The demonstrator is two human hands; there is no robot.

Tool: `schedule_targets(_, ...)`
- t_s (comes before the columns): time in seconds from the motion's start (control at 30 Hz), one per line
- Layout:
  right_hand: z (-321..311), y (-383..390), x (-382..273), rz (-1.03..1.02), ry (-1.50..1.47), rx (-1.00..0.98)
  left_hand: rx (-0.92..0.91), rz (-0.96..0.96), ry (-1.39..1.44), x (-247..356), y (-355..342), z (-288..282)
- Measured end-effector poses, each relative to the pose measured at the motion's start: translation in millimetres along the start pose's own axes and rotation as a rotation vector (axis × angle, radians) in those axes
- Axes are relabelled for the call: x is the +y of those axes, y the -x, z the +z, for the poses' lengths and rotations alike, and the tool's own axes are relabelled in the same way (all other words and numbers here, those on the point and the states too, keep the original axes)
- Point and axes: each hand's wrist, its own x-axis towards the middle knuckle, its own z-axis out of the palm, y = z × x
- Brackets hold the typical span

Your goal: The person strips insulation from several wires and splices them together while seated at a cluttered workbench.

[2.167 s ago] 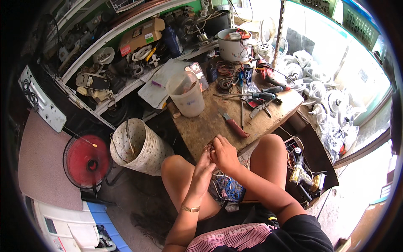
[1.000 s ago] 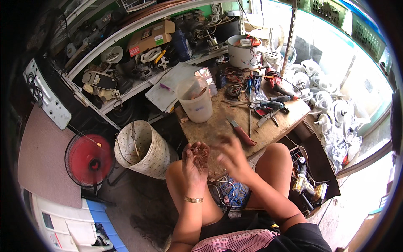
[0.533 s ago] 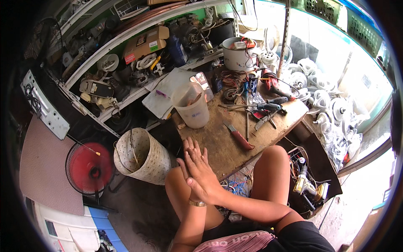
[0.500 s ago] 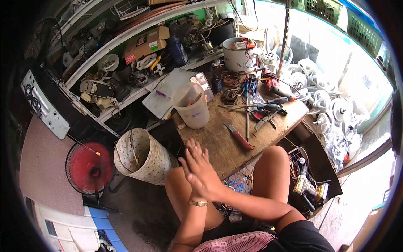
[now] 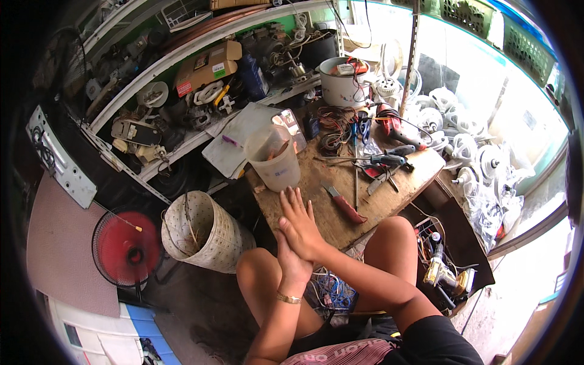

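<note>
My right hand (image 5: 297, 220) lies palm down over my left hand (image 5: 291, 260), its fingers stretched toward a translucent plastic container (image 5: 274, 173) on the wooden workbench (image 5: 316, 231). My left hand's fingers are mostly covered, and whatever is between the palms is hidden. Reddish wire scraps (image 5: 277, 148) show inside the container. A red-handled knife (image 5: 347, 208) lies right of my hands. Farther back on the bench are screwdrivers and pliers (image 5: 389, 161), tangled wires (image 5: 337, 118) and a red power tool (image 5: 394, 129).
A speckled bucket (image 5: 216, 249) stands left of my knees, beside a red fan (image 5: 121, 249). Shelves of parts (image 5: 146, 128) line the back. White bagged coils (image 5: 480, 164) crowd the right, above a dark box with a drill (image 5: 444, 274). Blue wires (image 5: 333, 286) lie between my legs.
Earlier both hands fingered a copper wire clump, which then lay in my left palm. My right hand has since come over the left with straightened fingers, and the clump is out of sight.
</note>
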Motion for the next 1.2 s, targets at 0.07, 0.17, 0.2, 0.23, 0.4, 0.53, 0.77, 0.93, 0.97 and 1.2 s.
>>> schedule_targets(0.07,10.4,18.6,-25.2,-0.098,0.006,-0.014,-0.050,0.135,0.020,2.2,-6.4,-1.4)
schedule_targets(0.17,11.9,32.7,-64.0,-0.238,0.298,-0.078,-0.211,0.485,0.071,3.7,-9.0,-3.9)
schedule_targets(0.2,14.2,20.5,-44.2,-0.231,0.294,-0.074,-0.273,0.587,0.086,1.0,-11.3,-8.4)
schedule_targets(0.23,10.4,0.6,-16.5,-0.153,0.258,-0.066,-0.153,0.294,0.119,7.1,-10.6,-15.1)
schedule_targets(0.4,-8.2,-33.0,35.6,0.035,0.424,0.053,-0.003,0.231,-0.019,4.6,-8.6,-1.8)
schedule_targets(0.53,-25.0,-14.0,32.6,0.309,-1.025,0.154,-0.042,0.250,0.348,8.5,-29.3,-47.7)
schedule_targets(0.77,-10.1,-11.8,-3.6,0.279,-0.888,0.181,0.035,0.234,-0.034,-6.8,-6.9,4.2)
schedule_targets(0.93,19.4,22.0,-21.3,-0.169,-0.504,-0.013,0.014,0.256,-0.257,9.5,-17.9,-23.7)
schedule_targets(0.97,18.0,28.1,-30.6,-0.127,-0.462,-0.075,-0.055,0.294,-0.459,14.9,-6.7,-29.6)
schedule_targets(1.2,24.0,-16.9,13.6,0.108,-0.526,-0.092,-0.049,0.224,-0.414,6.0,-18.8,-27.8)
